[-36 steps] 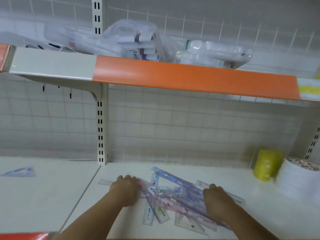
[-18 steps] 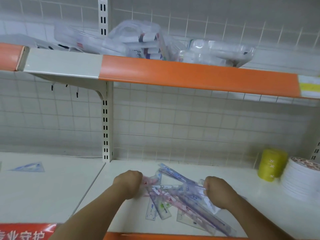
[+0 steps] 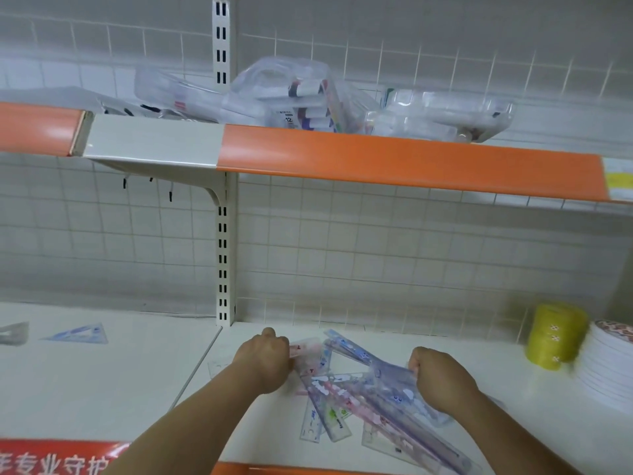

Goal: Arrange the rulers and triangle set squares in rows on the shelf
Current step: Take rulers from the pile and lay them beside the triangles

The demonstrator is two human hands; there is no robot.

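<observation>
Two hands work at a loose heap of see-through rulers (image 3: 342, 392) that lies criss-crossed on the white lower shelf (image 3: 102, 389), low in the view at about six o'clock. At the heap's nine o'clock edge the left hand (image 3: 263, 363) is balled into a fist, its curled fingers gripping the pink end of the rulers. At three o'clock of the heap the right hand (image 3: 442, 382) is also curled tight, holding the bluish rulers by their upper end so that they slant off the shelf. Well apart, out at nine o'clock on the next bay, one blue set square (image 3: 77, 334) lies flat. A slotted post (image 3: 222, 234) stands at twelve o'clock of the left hand. Toward three o'clock sit a yellow roll (image 3: 553, 337) and, just beside it, a white stack (image 3: 606, 371). Clear plastic packs (image 3: 301, 94) crowd the orange-edged upper shelf (image 3: 376, 159) at twelve o'clock.
</observation>
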